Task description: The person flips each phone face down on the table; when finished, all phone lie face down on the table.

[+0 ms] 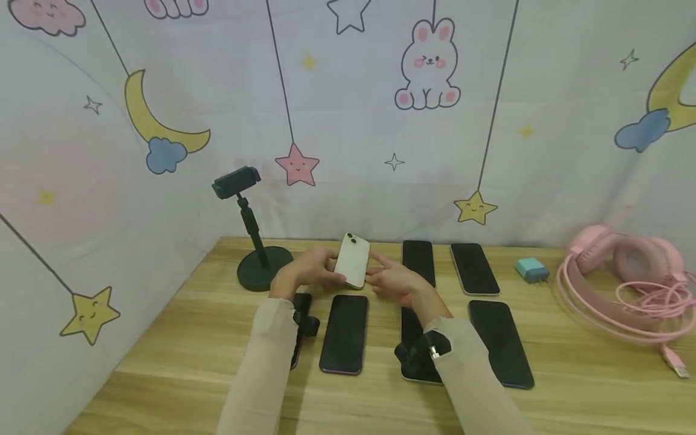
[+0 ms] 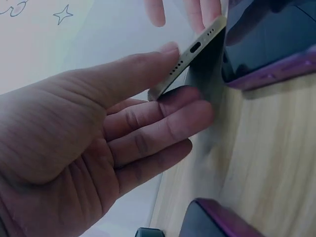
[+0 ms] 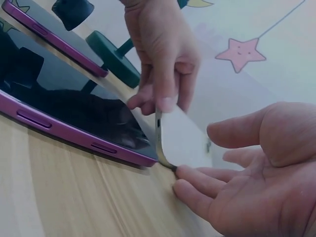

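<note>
White-backed phone (image 1: pixel 352 263) is pinched by the left hand (image 1: pixel 311 267), right hand (image 1: pixel 397 280) spread at its edge.

Left grip (image 1: pixel 311 267) pinches; right grip (image 1: pixel 397 281) extends loosely.

Two-lens smartphone (image 1: pixel 352 263): we see creamy white
Purple-framed smartphones (image 3: pixel 74 101): glossy black screens
Desktop stand (image 1: pixel 250 222): dark green
Headphones (image 1: pixel 592 243): pink
Charger (image 1: pixel 531 270): two blues
Counter (image 1: pixel 163 386): yellowish woodgrain
Backdrop (image 1: pixel 356 90): white, we find pastel cartoon print
</note>
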Demonstrator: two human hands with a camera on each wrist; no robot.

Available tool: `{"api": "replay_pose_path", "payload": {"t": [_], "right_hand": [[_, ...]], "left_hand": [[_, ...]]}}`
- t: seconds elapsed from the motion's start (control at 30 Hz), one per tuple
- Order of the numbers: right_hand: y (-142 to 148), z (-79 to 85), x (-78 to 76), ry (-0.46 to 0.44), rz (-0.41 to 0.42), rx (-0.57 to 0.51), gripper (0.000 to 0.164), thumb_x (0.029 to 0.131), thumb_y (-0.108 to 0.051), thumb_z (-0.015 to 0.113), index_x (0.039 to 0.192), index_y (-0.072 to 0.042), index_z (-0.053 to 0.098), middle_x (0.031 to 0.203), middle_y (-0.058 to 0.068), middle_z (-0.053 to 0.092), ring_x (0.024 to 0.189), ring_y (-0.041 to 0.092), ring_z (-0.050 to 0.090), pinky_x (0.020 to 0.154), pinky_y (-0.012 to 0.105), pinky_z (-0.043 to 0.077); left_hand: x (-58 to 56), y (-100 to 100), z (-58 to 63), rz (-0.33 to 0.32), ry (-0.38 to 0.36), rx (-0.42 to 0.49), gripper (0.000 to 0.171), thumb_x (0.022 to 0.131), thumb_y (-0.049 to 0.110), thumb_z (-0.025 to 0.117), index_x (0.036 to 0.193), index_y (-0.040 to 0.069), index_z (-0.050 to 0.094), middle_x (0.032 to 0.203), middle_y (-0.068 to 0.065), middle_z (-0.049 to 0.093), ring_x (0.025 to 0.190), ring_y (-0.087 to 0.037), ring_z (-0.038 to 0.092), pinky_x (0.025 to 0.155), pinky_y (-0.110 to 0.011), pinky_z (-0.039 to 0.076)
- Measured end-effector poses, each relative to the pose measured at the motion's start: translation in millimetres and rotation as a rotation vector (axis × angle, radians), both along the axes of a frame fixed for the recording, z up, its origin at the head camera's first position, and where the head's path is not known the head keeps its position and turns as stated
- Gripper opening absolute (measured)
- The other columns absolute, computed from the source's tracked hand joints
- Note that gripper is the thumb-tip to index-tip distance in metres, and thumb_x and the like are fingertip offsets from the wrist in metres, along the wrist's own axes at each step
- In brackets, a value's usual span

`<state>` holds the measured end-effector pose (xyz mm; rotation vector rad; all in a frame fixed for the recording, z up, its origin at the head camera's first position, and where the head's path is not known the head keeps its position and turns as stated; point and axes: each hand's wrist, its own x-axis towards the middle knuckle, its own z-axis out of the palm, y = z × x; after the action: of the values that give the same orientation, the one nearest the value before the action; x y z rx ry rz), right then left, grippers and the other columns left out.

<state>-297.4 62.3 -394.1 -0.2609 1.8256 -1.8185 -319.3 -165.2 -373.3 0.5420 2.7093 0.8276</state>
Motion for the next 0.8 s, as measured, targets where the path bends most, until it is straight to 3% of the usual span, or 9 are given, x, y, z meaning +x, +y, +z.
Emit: {"api": "replay_pose_path", "payload": {"t": [0.23,0.37,0.47,0.8], "right_hand": [[5,2.3,-1.8,0.006,-0.020,0.027,0.075,0.101,0.005,0.045,0.162,-0.012,0.005,0.159,0.031,0.020,0.148,0.043,0.017,0.117,0.056,0.018],[5,3.2,-2.7,0.015,-0.035,0.059,0.075,0.101,0.004,0.046,0.162,-0.013,0.007,0.159,0.030,0.021,0.148,0.042,0.019,0.116,0.055,0.021],[5,2.4,-3.1,0.028,-0.036,0.078,0.075,0.101,0.003,0.047,0.162,-0.013,0.007,0.159,0.030,0.022,0.147,0.043,0.021,0.116,0.054,0.022],[9,1.2,-3.9,0.033,-0.035,0.082,0.075,0.101,0.005,0.047,0.162,-0.012,0.007,0.159,0.027,0.024,0.146,0.042,0.026,0.116,0.055,0.024]], "left_hand": [[-1.0,5,-7.2,-0.027,-0.019,-0.012,0.043,0.086,0.018,0.081,0.117,-0.003,0.061,0.071,-0.003,0.066,0.062,-0.014,0.055,0.059,-0.027,0.043],[-2.8,7,-9.4,-0.033,-0.019,-0.026,0.027,0.086,0.018,0.081,0.097,0.002,0.063,0.065,-0.001,0.060,0.057,-0.012,0.050,0.055,-0.026,0.039],[-3.4,9,-10.8,-0.027,-0.014,-0.044,0.025,0.086,0.018,0.081,0.093,0.003,0.061,0.064,0.001,0.055,0.055,-0.011,0.047,0.053,-0.024,0.037],[-0.3,13,-14.3,0.015,-0.011,-0.059,0.044,0.088,0.018,0.078,0.122,-0.002,0.059,0.062,0.002,0.050,0.053,-0.010,0.043,0.052,-0.024,0.034]]}}
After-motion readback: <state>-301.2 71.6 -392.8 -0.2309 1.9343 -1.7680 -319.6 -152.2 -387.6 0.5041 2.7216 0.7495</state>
